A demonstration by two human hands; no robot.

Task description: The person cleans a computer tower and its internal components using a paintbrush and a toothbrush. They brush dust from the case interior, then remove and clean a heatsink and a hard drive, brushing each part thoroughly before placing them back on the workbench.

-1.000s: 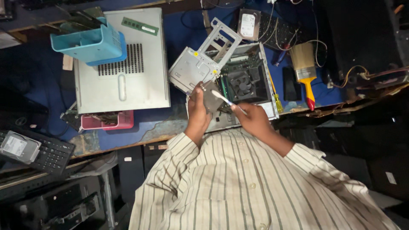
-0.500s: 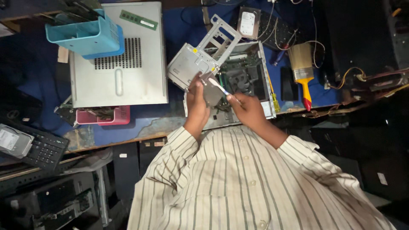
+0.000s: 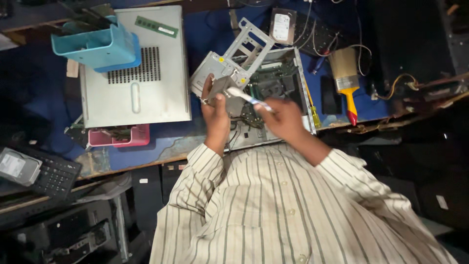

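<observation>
- Left hand (image 3: 216, 113) is closed around a small grey metal part (image 3: 226, 89), held upright above the open computer case, centre of the frame.
- Right hand (image 3: 283, 117) grips a white toothbrush (image 3: 246, 98) by its handle; the brush head points to the upper left and touches the grey metal part.
- Both hands sit just beside each other, directly over the open computer case (image 3: 273, 93), which lies on the blue workbench (image 3: 205, 29).
- Inside the case, a dark circuit board with a fan is visible; a grey drive cage (image 3: 246, 46) is tilted up at the upper edge of the case.
- Left of the case, a closed grey desktop chassis (image 3: 141, 93) lies flat, vent slots facing up.
- On the chassis, upper left of the frame: a light blue plastic tray (image 3: 95, 44) and a green memory module (image 3: 156, 27).
- Below the chassis, a pink plastic basket (image 3: 119, 137) sits at the bench edge.
- Right of the case: a yellow-handled screwdriver (image 3: 312, 110) touching the case wall, a black flat device (image 3: 331, 95), and a wide paintbrush (image 3: 346, 78) with a yellow and red handle.
- Top centre: a hard drive (image 3: 281, 24) resting on a dark keyboard.
- Lower left: a second hard drive (image 3: 18, 166) lying on a black keyboard (image 3: 56, 176).
- Striped shirt (image 3: 288, 215) fills the lower centre of the frame.
</observation>
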